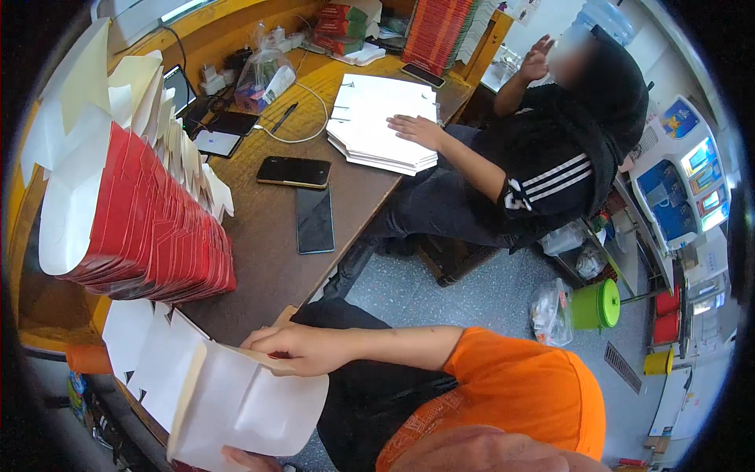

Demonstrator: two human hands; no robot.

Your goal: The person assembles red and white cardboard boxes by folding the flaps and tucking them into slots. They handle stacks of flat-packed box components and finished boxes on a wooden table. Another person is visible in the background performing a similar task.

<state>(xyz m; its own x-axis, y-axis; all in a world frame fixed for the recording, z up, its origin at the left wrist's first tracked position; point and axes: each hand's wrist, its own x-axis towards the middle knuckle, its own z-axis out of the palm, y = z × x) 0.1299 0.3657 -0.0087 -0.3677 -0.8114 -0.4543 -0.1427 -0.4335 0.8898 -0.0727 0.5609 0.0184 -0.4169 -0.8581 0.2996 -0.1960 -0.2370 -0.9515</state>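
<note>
Between my hands is a partly folded paper box (pixel 244 405), its white inside facing up and its side flaps raised. My right hand (pixel 297 348) grips the folded corner at its upper edge, fingers bent round the card. At the lower edge of the picture my left hand (pixel 250 459) holds the box's near side; much of that hand is cut off. Flat white card blanks (pixel 149 354) lie overlapping just beyond the box. Close by rises a tall nested stack of folded boxes, red outside and white inside (pixel 157 212).
Phones (pixel 293 171) (pixel 315 220) lie on the brown table (pixel 259 275). A co-worker in black sits across, one hand (pixel 417 131) resting on a pile of white blanks (pixel 377 102). Farther back stand more red stacked boxes (pixel 439 35). A green bin (pixel 595 304) is on the floor.
</note>
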